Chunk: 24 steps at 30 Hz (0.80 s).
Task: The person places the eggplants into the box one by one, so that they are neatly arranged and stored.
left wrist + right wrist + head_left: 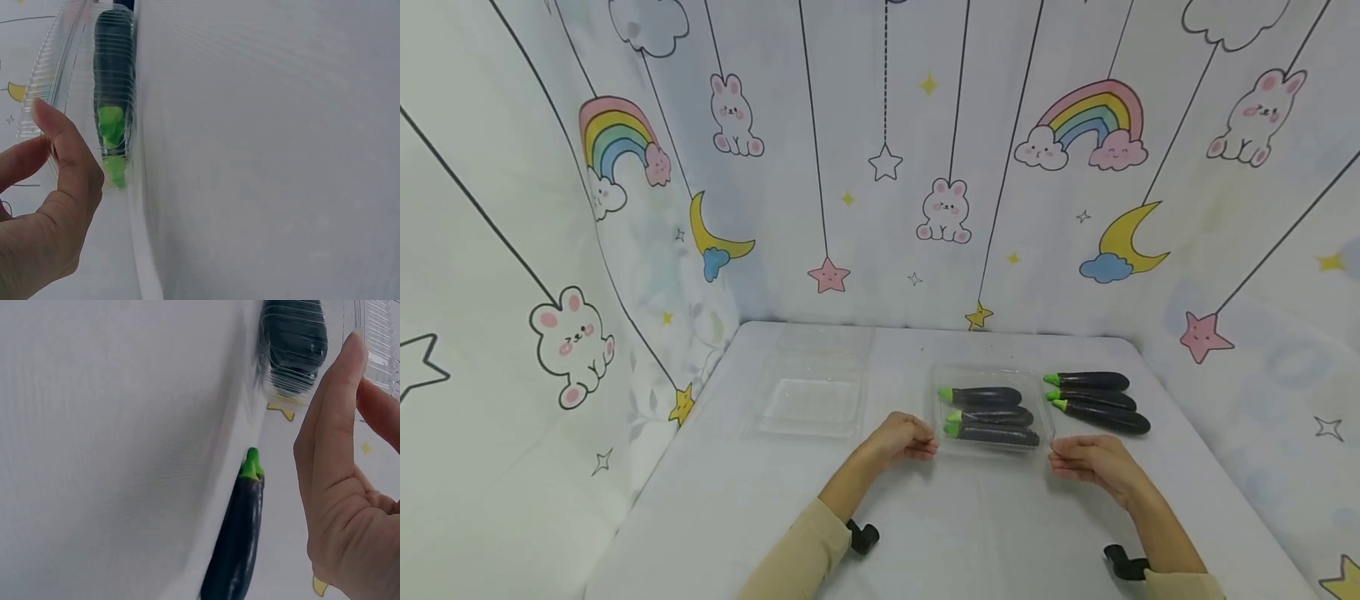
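Observation:
A clear ribbed plastic clamshell box [992,372] rests on the white table with three dark eggplants [996,416] lying side by side inside, green stems to the left. Its lid lies over the base, as both wrist views show. My left hand [901,437] pinches the rim at the near left corner between thumb and fingers. At the near right corner, my right hand [1093,467] pinches the same rim. One eggplant [114,69] shows through the ribbed wall in the left wrist view. Just right of the box, outside it, lie three more eggplants [1105,417], one close to the right hand.
Another clear plastic box [812,404], its lid folded back, stands at the table's left rear. A white curtain [880,225] printed with rabbits, stars and rainbows hangs behind and beside the table. Black wrist mounts [863,537] stick out at the sleeves.

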### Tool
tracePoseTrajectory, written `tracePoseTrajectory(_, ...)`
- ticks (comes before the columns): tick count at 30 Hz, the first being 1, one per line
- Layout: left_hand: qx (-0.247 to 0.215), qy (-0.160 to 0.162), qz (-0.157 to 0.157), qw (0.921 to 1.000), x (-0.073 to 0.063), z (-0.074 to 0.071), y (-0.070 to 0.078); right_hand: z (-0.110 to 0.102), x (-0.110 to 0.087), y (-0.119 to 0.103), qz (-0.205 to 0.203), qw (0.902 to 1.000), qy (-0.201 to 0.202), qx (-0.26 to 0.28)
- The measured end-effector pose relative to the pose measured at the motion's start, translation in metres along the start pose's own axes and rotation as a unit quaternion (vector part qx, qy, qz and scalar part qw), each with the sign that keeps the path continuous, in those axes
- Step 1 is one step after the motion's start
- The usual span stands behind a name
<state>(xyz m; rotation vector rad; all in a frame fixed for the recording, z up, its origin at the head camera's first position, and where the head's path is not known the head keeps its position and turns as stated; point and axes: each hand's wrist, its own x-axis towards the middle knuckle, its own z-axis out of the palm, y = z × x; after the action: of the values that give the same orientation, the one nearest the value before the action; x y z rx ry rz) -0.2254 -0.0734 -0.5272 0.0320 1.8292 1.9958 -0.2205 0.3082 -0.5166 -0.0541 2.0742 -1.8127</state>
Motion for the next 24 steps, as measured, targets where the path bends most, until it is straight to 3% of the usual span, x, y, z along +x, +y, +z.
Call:
tracePoseTrajectory(5, 0.0, -0.015, -0.006, 0.9999, -0.001, -0.004, 0.0, 0.0, -0.001, -0.003, -0.004, 0.9987, 0.01, -0.049)
tracePoseTrajectory(8, -0.002, -0.019, -0.007, 0.9998, -0.002, -0.005, 0.0, -0.002, -0.003, -0.005, -0.024, 0.9944, 0.038, -0.096)
tracePoseTrajectory(10, -0.004, -0.019, -0.003, 0.9998, -0.003, -0.006, 0.0, -0.004, -0.004, -0.006, -0.047, 0.9878, 0.07, -0.131)
tracePoseTrajectory(13, -0.008, -0.011, 0.005, 0.9999, -0.006, -0.008, 0.001, -0.008, -0.005, -0.008, -0.095, 0.9692, 0.119, -0.194)
tracePoseTrajectory(16, 0.002, -0.001, 0.013, 0.9999, -0.012, -0.012, 0.004, -0.013, -0.002, -0.009, -0.144, 0.9379, 0.168, -0.267)
tracePoseTrajectory(21, 0.037, 0.011, 0.035, 0.9986, -0.022, -0.02, 0.008, -0.022, 0.004, -0.007, -0.192, 0.8651, 0.253, -0.388)
tracePoseTrajectory(24, 0.059, 0.025, 0.055, 0.9965, -0.028, -0.025, 0.01, -0.026, 0.01, -0.004, -0.215, 0.8383, 0.277, -0.418)
